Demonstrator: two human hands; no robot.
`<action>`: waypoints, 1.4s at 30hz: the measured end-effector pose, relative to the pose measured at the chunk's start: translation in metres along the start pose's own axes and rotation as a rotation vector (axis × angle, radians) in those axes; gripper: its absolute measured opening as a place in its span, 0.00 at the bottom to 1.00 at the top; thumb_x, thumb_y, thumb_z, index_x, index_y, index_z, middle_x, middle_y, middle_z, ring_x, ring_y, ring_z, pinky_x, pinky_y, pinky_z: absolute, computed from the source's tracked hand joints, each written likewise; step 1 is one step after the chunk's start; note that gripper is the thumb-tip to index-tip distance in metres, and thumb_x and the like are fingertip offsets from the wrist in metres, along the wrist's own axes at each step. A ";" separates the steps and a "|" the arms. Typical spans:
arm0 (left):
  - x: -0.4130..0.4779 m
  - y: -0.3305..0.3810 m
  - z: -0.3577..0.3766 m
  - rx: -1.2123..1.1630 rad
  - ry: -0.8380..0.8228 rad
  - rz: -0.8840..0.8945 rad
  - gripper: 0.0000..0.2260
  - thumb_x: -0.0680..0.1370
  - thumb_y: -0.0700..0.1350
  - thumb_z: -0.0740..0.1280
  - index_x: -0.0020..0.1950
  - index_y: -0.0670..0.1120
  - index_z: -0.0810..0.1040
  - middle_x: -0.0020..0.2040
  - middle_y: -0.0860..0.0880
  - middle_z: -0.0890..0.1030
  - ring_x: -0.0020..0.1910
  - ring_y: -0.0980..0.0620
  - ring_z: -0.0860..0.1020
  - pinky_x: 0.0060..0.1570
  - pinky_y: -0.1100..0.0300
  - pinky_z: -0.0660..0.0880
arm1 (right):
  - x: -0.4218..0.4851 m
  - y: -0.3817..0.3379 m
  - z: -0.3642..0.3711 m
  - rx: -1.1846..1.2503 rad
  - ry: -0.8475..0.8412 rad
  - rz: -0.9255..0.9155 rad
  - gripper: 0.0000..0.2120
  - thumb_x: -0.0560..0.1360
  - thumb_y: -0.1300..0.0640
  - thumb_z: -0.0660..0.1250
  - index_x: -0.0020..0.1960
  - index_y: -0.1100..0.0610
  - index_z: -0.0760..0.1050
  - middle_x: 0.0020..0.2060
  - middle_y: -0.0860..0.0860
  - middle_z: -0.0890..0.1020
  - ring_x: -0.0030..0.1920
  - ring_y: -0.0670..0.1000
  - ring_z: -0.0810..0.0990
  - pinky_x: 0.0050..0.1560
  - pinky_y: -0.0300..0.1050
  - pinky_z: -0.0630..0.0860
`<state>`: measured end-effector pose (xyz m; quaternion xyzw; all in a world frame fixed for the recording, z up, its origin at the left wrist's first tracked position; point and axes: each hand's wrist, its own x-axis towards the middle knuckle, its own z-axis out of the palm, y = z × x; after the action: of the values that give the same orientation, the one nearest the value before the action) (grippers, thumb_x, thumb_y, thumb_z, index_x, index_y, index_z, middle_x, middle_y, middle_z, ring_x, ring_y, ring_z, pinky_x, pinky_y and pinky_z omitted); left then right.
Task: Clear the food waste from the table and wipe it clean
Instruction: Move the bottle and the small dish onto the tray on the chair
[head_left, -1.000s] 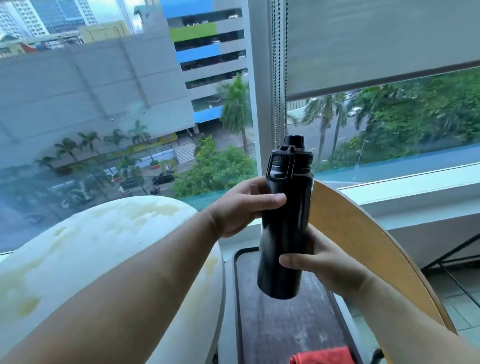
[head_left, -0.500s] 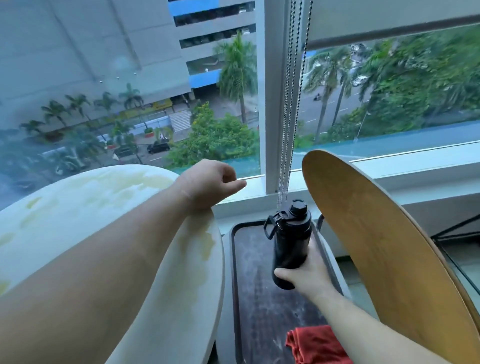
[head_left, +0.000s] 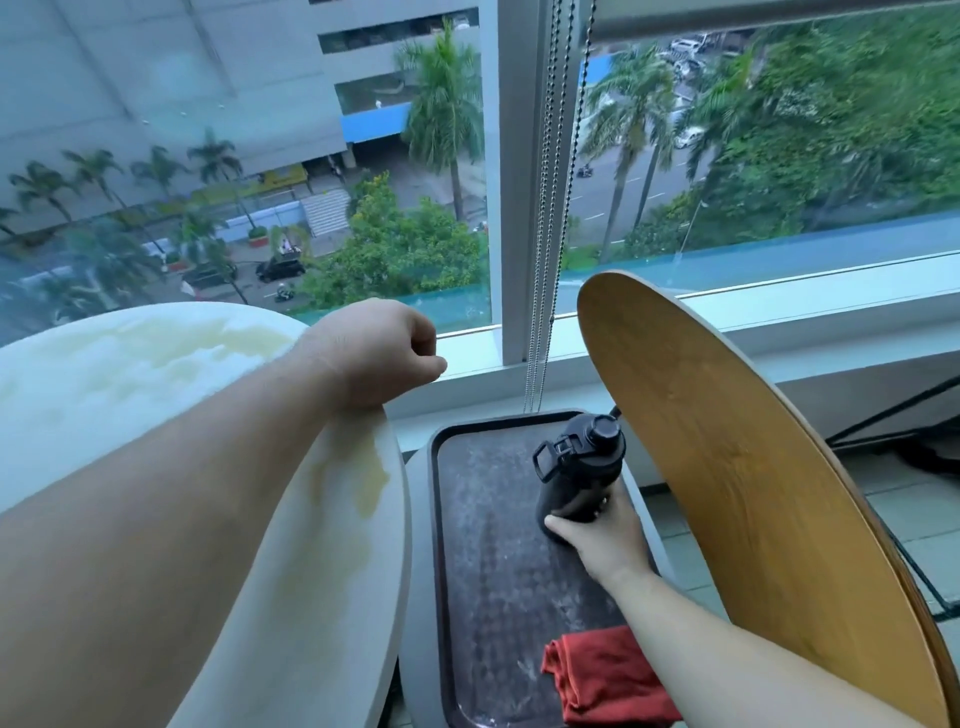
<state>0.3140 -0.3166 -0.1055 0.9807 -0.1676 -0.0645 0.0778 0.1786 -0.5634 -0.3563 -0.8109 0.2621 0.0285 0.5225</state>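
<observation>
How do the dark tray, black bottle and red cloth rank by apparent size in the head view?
1. dark tray
2. black bottle and red cloth look alike; the cloth is nearer and partly hidden, so unranked.

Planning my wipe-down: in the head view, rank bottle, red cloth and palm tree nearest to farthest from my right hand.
1. Black bottle, gripped in the right hand.
2. Red cloth, tray's near end.
3. Palm tree, outside the window.
</observation>
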 end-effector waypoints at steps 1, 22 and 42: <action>0.001 0.000 0.000 0.004 0.000 -0.001 0.12 0.77 0.54 0.70 0.36 0.50 0.78 0.33 0.52 0.79 0.35 0.53 0.77 0.35 0.58 0.71 | 0.004 -0.003 0.001 0.001 0.006 -0.002 0.32 0.62 0.54 0.83 0.58 0.36 0.71 0.52 0.38 0.82 0.52 0.43 0.81 0.56 0.45 0.78; 0.000 0.006 0.000 0.117 0.018 -0.068 0.23 0.78 0.58 0.66 0.31 0.44 0.68 0.28 0.48 0.70 0.30 0.46 0.70 0.29 0.59 0.64 | 0.097 -0.048 0.016 -0.256 0.068 0.009 0.35 0.72 0.48 0.79 0.71 0.56 0.65 0.60 0.57 0.82 0.59 0.63 0.82 0.54 0.50 0.78; -0.001 0.002 0.001 0.054 0.022 -0.052 0.21 0.78 0.56 0.66 0.32 0.45 0.67 0.28 0.48 0.68 0.30 0.46 0.67 0.30 0.58 0.65 | 0.107 -0.056 0.012 -0.368 0.001 0.048 0.29 0.74 0.45 0.77 0.67 0.59 0.72 0.57 0.56 0.82 0.57 0.61 0.83 0.47 0.45 0.73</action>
<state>0.3125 -0.3188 -0.1062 0.9871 -0.1430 -0.0511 0.0515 0.2988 -0.5775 -0.3495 -0.8864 0.2718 0.0881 0.3642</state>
